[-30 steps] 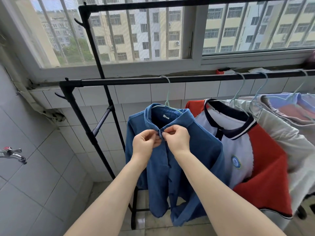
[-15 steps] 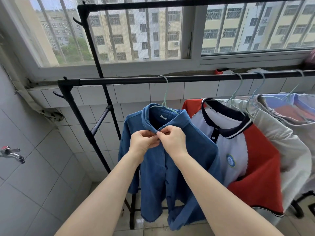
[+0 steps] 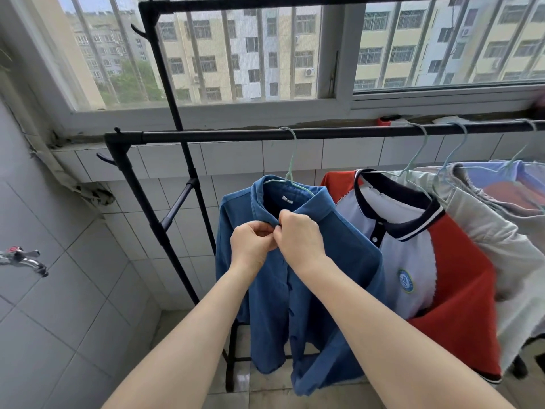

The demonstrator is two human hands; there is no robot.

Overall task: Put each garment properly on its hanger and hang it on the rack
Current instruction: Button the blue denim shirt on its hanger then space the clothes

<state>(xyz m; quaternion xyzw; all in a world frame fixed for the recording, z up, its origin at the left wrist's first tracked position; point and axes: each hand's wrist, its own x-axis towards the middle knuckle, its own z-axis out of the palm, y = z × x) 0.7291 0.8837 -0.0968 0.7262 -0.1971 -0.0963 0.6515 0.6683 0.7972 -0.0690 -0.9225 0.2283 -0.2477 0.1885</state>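
A blue button-up shirt (image 3: 339,270) hangs on a pale green hanger (image 3: 290,172) from the black rack bar (image 3: 224,135). My left hand (image 3: 250,246) and my right hand (image 3: 300,239) meet just below the collar, each pinching an edge of the shirt's front opening at the top button. To the right hang a red, white and navy polo shirt (image 3: 460,284), a grey garment (image 3: 507,246) and a lilac one (image 3: 519,184), each on its own pale hanger.
The rack's black upright and slanted legs (image 3: 153,219) stand left of the shirt, with a higher bar (image 3: 265,1) behind. A tiled wall with a tap (image 3: 23,259) is at left. A barred window and sill (image 3: 295,113) run behind the rack.
Both hands stay at the shirt's top button, pinched close together. The view has shifted slightly; the garments have not moved along the bar.
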